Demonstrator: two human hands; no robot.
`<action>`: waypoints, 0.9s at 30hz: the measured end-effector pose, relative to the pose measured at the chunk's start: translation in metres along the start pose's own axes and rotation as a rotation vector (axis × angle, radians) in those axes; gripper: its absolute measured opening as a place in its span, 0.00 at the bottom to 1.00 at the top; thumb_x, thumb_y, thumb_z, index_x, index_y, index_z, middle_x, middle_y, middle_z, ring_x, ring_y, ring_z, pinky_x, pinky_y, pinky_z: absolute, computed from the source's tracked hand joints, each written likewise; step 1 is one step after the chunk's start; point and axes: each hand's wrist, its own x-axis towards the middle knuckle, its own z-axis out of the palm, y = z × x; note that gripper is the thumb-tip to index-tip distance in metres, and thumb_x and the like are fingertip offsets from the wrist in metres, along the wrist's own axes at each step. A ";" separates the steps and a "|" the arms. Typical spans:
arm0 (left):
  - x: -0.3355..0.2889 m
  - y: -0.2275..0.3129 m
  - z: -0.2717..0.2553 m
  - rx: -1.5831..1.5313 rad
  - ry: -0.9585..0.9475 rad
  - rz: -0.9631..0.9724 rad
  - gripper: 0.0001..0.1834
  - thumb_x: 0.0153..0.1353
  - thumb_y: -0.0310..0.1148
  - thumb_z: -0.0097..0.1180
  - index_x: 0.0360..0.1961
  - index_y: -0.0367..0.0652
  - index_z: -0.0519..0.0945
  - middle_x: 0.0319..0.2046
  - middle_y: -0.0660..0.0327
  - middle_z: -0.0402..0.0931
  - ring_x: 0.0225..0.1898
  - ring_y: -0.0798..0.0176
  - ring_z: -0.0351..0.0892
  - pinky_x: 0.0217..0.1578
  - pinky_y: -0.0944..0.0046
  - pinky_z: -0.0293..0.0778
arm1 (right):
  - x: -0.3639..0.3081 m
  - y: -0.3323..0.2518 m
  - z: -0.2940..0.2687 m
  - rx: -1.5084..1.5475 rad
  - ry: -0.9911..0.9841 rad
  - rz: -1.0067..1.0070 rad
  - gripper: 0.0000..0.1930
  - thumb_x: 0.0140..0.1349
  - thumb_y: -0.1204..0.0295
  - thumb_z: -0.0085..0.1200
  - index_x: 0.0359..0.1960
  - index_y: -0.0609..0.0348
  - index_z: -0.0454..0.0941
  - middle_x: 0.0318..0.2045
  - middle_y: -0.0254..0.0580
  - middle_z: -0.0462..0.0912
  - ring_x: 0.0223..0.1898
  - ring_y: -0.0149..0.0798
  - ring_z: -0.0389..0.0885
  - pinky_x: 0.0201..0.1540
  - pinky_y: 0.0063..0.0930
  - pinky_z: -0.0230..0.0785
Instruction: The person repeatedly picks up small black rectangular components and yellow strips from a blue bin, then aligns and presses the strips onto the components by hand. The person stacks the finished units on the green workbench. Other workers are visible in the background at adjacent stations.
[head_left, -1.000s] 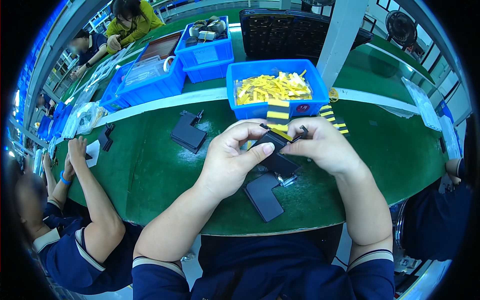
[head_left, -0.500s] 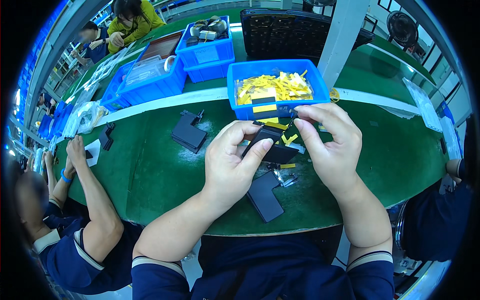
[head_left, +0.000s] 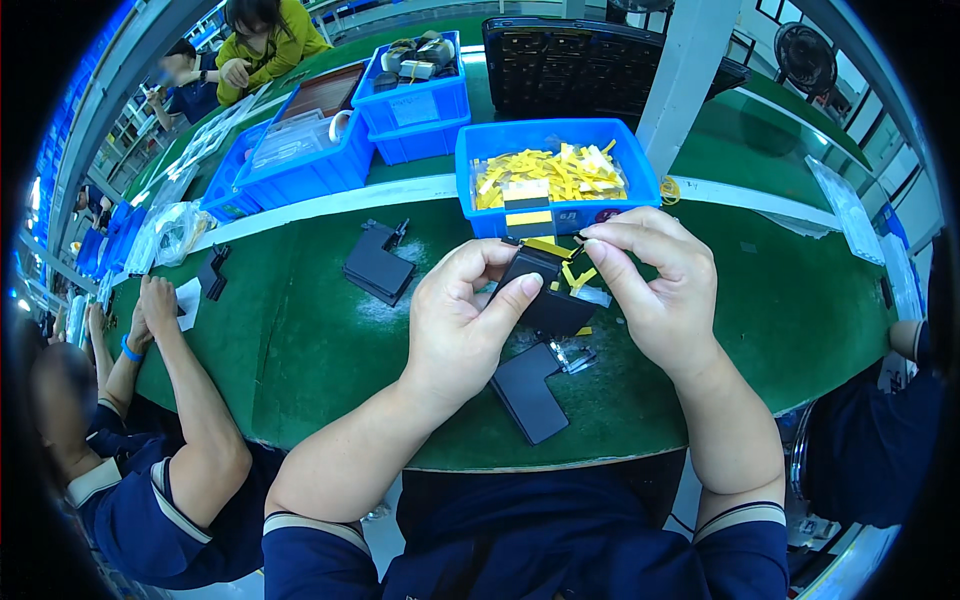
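My left hand (head_left: 455, 310) is closed around a flat black L-shaped piece (head_left: 560, 312), tilted above the table, thumb on its face. My right hand (head_left: 650, 275) pinches the end of a thin dark lead (head_left: 579, 246) at the piece's upper edge. A yellow strip (head_left: 546, 247) shows along that edge. Below my hands a similar L-shaped piece (head_left: 530, 393) lies flat, with a shiny silvery end. Another stack of black L-shaped pieces (head_left: 378, 262) lies to the left. Yellow Y-shaped bits (head_left: 575, 280) show behind the held piece.
A blue bin (head_left: 640, 178) of yellow strips stands just beyond my hands, with black-and-yellow strips on its front. More blue bins (head_left: 415, 105) stand at the back left. A white post (head_left: 680, 85) rises behind. A co-worker's hands (head_left: 155, 305) work at the left beside another black piece (head_left: 213, 272).
My right hand has shifted slightly left and down, still pinching the lead. The held piece has turned a little, showing more of its lower face.
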 end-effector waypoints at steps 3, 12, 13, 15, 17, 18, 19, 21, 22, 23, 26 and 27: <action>0.001 0.001 -0.001 0.008 -0.010 -0.033 0.09 0.58 0.23 0.55 0.40 0.34 0.72 0.38 0.62 0.75 0.39 0.74 0.73 0.42 0.73 0.70 | 0.000 -0.002 0.000 -0.001 -0.014 0.003 0.03 0.50 0.80 0.57 0.28 0.65 0.80 0.25 0.43 0.79 0.27 0.37 0.78 0.29 0.26 0.69; 0.000 -0.003 -0.001 -0.013 -0.033 -0.041 0.09 0.58 0.22 0.55 0.40 0.35 0.73 0.39 0.62 0.75 0.40 0.73 0.73 0.43 0.73 0.69 | 0.001 0.001 -0.001 0.022 -0.070 -0.007 0.02 0.48 0.80 0.55 0.25 0.65 0.76 0.23 0.41 0.76 0.26 0.35 0.76 0.29 0.25 0.67; 0.000 -0.003 -0.001 -0.035 -0.039 -0.054 0.09 0.58 0.22 0.55 0.41 0.35 0.73 0.39 0.62 0.74 0.40 0.73 0.73 0.43 0.72 0.69 | 0.000 0.000 -0.001 0.045 -0.075 0.024 0.03 0.47 0.80 0.55 0.25 0.65 0.75 0.23 0.41 0.76 0.25 0.34 0.76 0.29 0.24 0.67; 0.000 0.001 -0.001 -0.099 -0.055 -0.050 0.09 0.58 0.22 0.55 0.41 0.35 0.73 0.39 0.63 0.74 0.40 0.73 0.73 0.43 0.72 0.69 | 0.000 0.001 0.001 0.139 -0.063 0.083 0.03 0.47 0.80 0.57 0.24 0.64 0.75 0.24 0.40 0.76 0.26 0.33 0.75 0.30 0.23 0.67; 0.000 0.003 0.000 -0.143 -0.068 -0.055 0.09 0.58 0.21 0.54 0.41 0.35 0.73 0.39 0.63 0.74 0.40 0.73 0.73 0.44 0.72 0.70 | -0.001 0.003 0.002 0.221 -0.069 0.135 0.04 0.46 0.79 0.58 0.24 0.64 0.75 0.24 0.38 0.76 0.26 0.31 0.74 0.32 0.22 0.66; 0.000 0.003 0.000 -0.154 -0.072 -0.063 0.09 0.58 0.21 0.54 0.41 0.35 0.73 0.39 0.63 0.74 0.40 0.73 0.73 0.44 0.72 0.70 | -0.001 0.005 0.001 0.256 -0.079 0.159 0.05 0.46 0.79 0.58 0.24 0.64 0.75 0.24 0.37 0.76 0.27 0.30 0.74 0.33 0.21 0.66; 0.000 0.003 0.001 -0.165 -0.077 -0.072 0.09 0.58 0.21 0.54 0.41 0.35 0.73 0.39 0.63 0.74 0.40 0.73 0.73 0.44 0.72 0.70 | -0.001 0.006 0.001 0.291 -0.090 0.182 0.05 0.46 0.78 0.59 0.24 0.63 0.75 0.24 0.36 0.76 0.27 0.29 0.73 0.33 0.21 0.66; 0.001 0.004 0.000 -0.215 -0.105 -0.088 0.09 0.58 0.21 0.54 0.41 0.36 0.73 0.39 0.63 0.74 0.40 0.73 0.73 0.44 0.72 0.70 | -0.002 0.006 0.000 0.416 -0.109 0.262 0.05 0.47 0.78 0.59 0.24 0.63 0.75 0.25 0.34 0.76 0.28 0.27 0.72 0.34 0.21 0.65; 0.001 0.004 0.000 -0.240 -0.119 -0.097 0.09 0.58 0.21 0.54 0.41 0.36 0.73 0.39 0.63 0.75 0.40 0.73 0.73 0.44 0.72 0.70 | -0.002 0.006 0.000 0.479 -0.119 0.302 0.05 0.48 0.77 0.59 0.24 0.62 0.75 0.25 0.33 0.76 0.29 0.25 0.72 0.34 0.21 0.65; 0.001 0.003 0.000 -0.253 -0.123 -0.091 0.09 0.58 0.22 0.55 0.41 0.35 0.73 0.38 0.62 0.75 0.40 0.73 0.74 0.43 0.72 0.70 | -0.002 0.006 -0.001 0.533 -0.132 0.331 0.05 0.49 0.77 0.59 0.25 0.62 0.75 0.25 0.32 0.75 0.29 0.25 0.71 0.34 0.21 0.65; 0.001 0.000 -0.001 -0.300 -0.150 -0.085 0.10 0.58 0.24 0.56 0.41 0.35 0.73 0.37 0.62 0.76 0.39 0.73 0.74 0.41 0.72 0.71 | -0.001 0.005 -0.003 0.662 -0.172 0.385 0.04 0.51 0.77 0.59 0.26 0.61 0.75 0.26 0.30 0.75 0.30 0.24 0.71 0.35 0.20 0.65; 0.001 -0.001 -0.001 -0.320 -0.170 -0.093 0.10 0.58 0.24 0.56 0.41 0.35 0.73 0.37 0.62 0.76 0.39 0.73 0.74 0.41 0.72 0.71 | -0.001 0.006 -0.004 0.684 -0.184 0.382 0.04 0.51 0.77 0.58 0.26 0.61 0.75 0.26 0.30 0.75 0.30 0.24 0.71 0.36 0.20 0.65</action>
